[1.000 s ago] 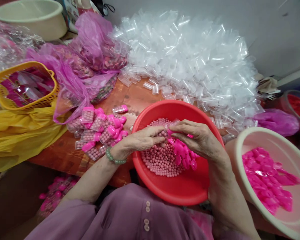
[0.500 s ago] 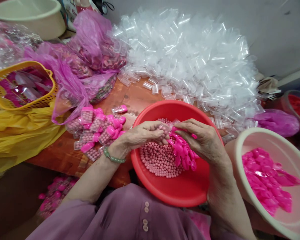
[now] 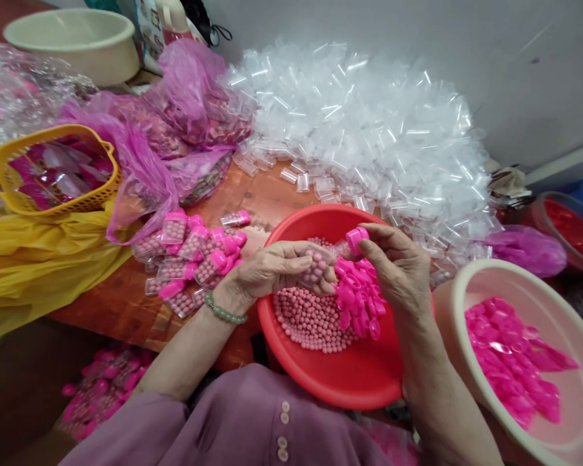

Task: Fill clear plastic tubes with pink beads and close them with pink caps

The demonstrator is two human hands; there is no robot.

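My left hand (image 3: pixel 284 268) is closed around a small clear container (image 3: pixel 315 266) with pink beads in it, above the red basin (image 3: pixel 337 382). Between the thumb and fingers of my right hand (image 3: pixel 393 259) is a bright pink cap (image 3: pixel 356 239), held just right of the container's end and apart from the beads inside. Below both hands, the basin holds loose pink beads (image 3: pixel 311 317) and a heap of small pink plastic pieces (image 3: pixel 362 298). Capped containers full of beads (image 3: pixel 194 249) lie piled on the table left of the basin.
A large heap of clear containers (image 3: pixel 369 129) covers the back of the table. To the right, a pale tub (image 3: pixel 471 278) holds pink pieces. Purple bags (image 3: pixel 189 84), a yellow basket (image 3: pixel 80 204) and a yellow bag (image 3: pixel 53 259) stand at the left.
My right hand now shows the pink cap between its fingers, raised a little beside the container. The camera view has shifted slightly.
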